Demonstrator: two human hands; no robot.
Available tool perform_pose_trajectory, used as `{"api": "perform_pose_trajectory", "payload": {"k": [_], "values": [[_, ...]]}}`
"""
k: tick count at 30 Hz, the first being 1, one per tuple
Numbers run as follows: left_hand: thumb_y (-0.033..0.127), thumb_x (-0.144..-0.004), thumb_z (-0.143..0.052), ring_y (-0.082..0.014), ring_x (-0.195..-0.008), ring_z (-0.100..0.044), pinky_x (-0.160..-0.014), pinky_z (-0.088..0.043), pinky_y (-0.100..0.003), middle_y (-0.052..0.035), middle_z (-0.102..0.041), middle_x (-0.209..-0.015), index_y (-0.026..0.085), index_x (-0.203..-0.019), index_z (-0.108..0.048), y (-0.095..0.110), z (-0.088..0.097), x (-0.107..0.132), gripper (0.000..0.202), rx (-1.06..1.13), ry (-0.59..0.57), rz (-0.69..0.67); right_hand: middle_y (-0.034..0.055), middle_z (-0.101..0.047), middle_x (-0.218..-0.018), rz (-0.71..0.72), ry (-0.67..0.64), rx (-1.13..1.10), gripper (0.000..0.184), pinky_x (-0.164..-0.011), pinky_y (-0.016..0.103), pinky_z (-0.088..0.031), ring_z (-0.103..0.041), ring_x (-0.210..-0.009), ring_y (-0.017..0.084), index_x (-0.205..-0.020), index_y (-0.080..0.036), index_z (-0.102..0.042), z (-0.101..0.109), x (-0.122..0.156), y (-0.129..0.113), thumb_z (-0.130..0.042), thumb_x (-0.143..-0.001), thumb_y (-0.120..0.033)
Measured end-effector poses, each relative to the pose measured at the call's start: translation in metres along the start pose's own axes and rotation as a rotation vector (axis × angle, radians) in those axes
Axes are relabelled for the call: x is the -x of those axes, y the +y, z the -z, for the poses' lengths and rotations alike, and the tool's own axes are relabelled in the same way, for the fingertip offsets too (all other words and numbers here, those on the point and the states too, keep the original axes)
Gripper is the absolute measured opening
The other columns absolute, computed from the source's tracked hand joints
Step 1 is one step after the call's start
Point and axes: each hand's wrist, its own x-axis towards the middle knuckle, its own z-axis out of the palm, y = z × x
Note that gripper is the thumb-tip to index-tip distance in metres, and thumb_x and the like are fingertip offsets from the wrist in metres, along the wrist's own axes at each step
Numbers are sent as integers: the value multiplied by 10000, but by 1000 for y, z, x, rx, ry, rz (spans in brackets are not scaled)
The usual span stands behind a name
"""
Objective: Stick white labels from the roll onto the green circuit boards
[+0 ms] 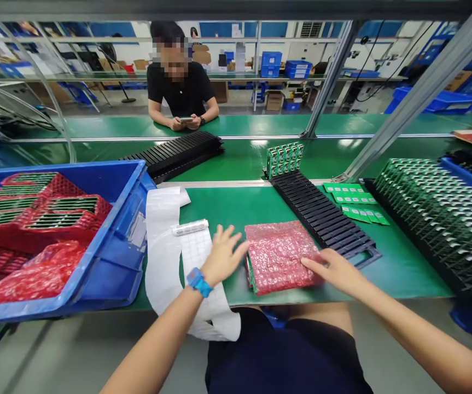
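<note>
In front of me on the green table lies a bundle of circuit boards wrapped in red bubble wrap (283,257); green board edges peek out at its left side. My right hand (336,271) touches the wrap's right part, thumb and fingers apart. To the left of the bundle, my left hand (225,254) hovers with fingers spread, holding nothing. Beneath and beside that hand runs a long white strip of label backing (164,246), with a small label roll (190,227) on it. A black slotted rack (318,208) stands behind the bundle, with upright circuit boards (285,160) at its far end.
A blue bin (108,273) at left holds red-wrapped board bundles (55,213). Loose green boards (354,200) lie right of the rack, beside a full rack of boards (436,219). Another black rack (178,153) lies farther back. A metal post (416,93) slants at right. A person (180,82) sits opposite.
</note>
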Motion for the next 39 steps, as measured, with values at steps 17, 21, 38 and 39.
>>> {"api": "perform_pose_trajectory", "payload": {"k": [17, 21, 38, 39], "values": [[221, -831, -489, -185, -892, -641, -841, -509, -374, -52, -685, -887, 213, -865, -606, 79, 3, 61, 123, 630, 222, -108, 88, -627, -1045, 589, 118, -82, 329, -885, 417, -466, -594, -973, 218, -1086, -209, -576, 42, -82, -26, -434, -869, -411], [120, -818, -461, -110, -699, -647, -662, -517, -209, 15, -690, -744, 241, -950, -649, 81, -23, 124, 260, 713, -609, -218, 144, -460, -1325, 934, -126, 347, 682, -1027, 489, -312, -378, -1253, 307, -1307, -203, -438, 26, -41, -38, -559, -746, -572], [242, -872, -509, -161, -909, -584, -802, -489, -303, -53, -611, -959, 240, -1073, -623, 54, -3, 82, 231, 436, 162, 13, 193, -165, -1479, 914, -287, 595, 1105, -1043, 610, -178, -136, -1342, 406, -1442, -216, -155, 2, -32, -29, -633, -567, -694], [244, -865, -524, -164, -914, -580, -812, -489, -314, -53, -607, -958, 241, -1059, -631, 51, -2, 71, 221, 398, 158, -54, 184, -207, -1469, 908, -279, 581, 1071, -1052, 598, -185, -170, -1339, 390, -1441, -217, -156, 3, -32, -27, -639, -594, -659]]}}
